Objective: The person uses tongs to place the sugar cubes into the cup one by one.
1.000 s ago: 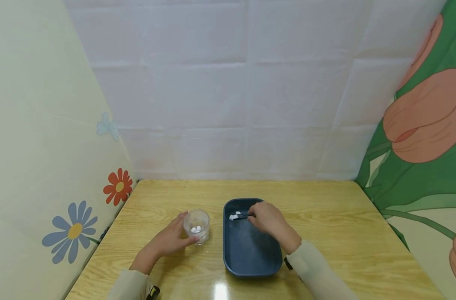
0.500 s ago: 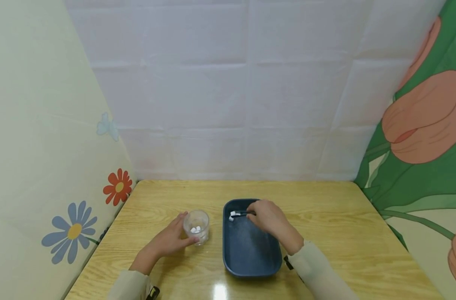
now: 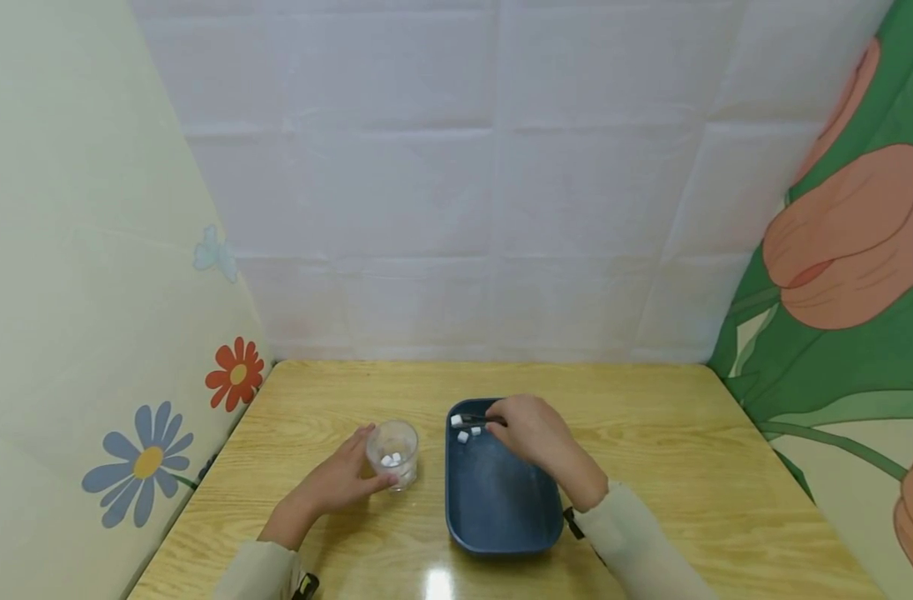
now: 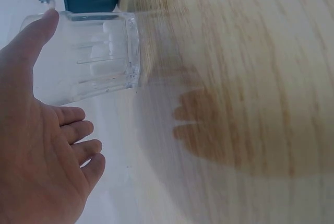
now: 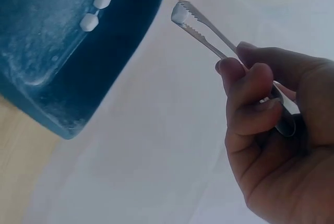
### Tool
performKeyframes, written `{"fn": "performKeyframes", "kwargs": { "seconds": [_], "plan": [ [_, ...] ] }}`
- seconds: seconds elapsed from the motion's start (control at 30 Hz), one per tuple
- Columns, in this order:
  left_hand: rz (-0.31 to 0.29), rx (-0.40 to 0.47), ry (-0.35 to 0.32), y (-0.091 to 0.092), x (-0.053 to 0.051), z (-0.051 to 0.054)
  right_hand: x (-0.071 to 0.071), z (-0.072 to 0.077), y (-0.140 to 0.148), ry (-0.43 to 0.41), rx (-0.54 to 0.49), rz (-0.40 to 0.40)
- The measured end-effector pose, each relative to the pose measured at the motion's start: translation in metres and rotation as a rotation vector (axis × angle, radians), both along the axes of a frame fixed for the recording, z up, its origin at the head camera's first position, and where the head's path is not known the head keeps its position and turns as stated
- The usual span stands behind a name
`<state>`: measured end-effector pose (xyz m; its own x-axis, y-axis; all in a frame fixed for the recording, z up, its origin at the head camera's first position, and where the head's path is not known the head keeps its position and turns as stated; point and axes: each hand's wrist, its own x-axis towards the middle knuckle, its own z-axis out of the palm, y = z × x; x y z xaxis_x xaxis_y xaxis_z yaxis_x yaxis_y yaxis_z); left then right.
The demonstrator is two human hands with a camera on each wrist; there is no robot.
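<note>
My left hand (image 3: 344,477) holds a clear glass (image 3: 393,454) that stands upright on the table, thumb on its near side and fingers along the left. Several white sugar cubes lie at the glass's bottom. In my right hand (image 3: 535,433) are small metal tongs (image 5: 209,33), gripped between thumb and curled fingers. A sugar cube (image 5: 180,13) is pinched between their toothed tips, above the far left corner of a dark blue tray (image 3: 501,500). Two more cubes, one a loose sugar cube (image 3: 462,437), lie in the tray below the tongs.
The wooden table (image 3: 629,417) carries the tray just right of the glass. A white cloth (image 3: 426,208) hangs behind the table's far edge. Flower-patterned panels border the left and right sides.
My right hand lifts the tongs slightly and shifts them left, raising one sugar cube from the tray while two stay behind. My left hand and the glass stay in place.
</note>
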<state>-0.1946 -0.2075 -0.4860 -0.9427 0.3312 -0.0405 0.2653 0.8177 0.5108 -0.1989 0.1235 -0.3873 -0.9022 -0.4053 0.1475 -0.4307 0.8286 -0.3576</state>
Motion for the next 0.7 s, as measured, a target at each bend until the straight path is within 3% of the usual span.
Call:
{"fn": "performKeyframes", "kwargs": {
  "seconds": [0.7],
  "plan": [
    [0.002,0.008,0.011,0.001,0.0,0.001,0.006,0.017,-0.019,0.004,-0.02,0.064]
  ]
}}
